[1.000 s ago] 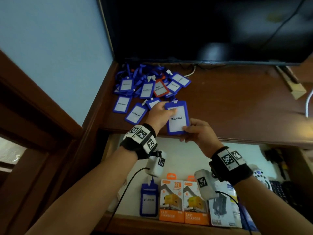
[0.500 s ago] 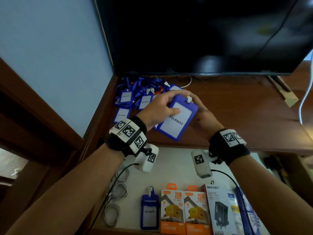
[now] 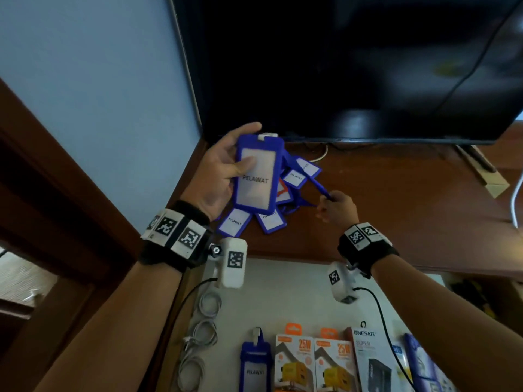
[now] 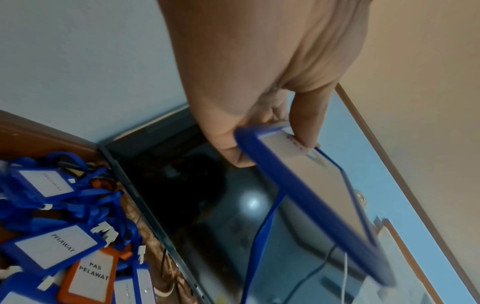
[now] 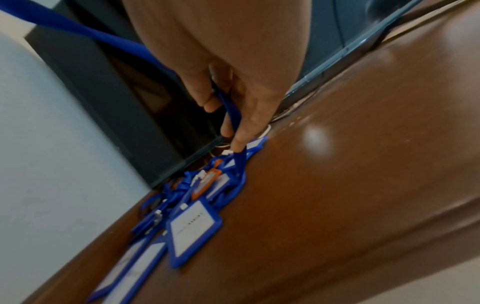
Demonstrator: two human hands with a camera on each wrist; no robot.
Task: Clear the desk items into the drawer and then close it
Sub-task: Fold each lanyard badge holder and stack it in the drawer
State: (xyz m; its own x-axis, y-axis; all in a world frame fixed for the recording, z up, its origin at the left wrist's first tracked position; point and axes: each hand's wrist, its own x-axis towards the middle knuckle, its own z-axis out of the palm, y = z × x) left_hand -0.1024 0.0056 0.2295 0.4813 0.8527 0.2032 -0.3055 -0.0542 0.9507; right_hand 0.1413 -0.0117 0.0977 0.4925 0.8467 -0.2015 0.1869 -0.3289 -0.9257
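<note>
Badge holder (image 3: 256, 176): I hold it upright in my left hand (image 3: 219, 176), lifted above the badge pile (image 3: 283, 199) on the surface (image 3: 396, 199).
Lanyard (image 3: 312, 179): my right hand (image 3: 336, 207) pinches it, right of the pile.

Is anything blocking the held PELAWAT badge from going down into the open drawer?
No solid object sits between the badge in the left hand and the drawer below. Its blue lanyard, pinched by the right hand, runs into the tangled badge pile on the desk and may snag.
</note>
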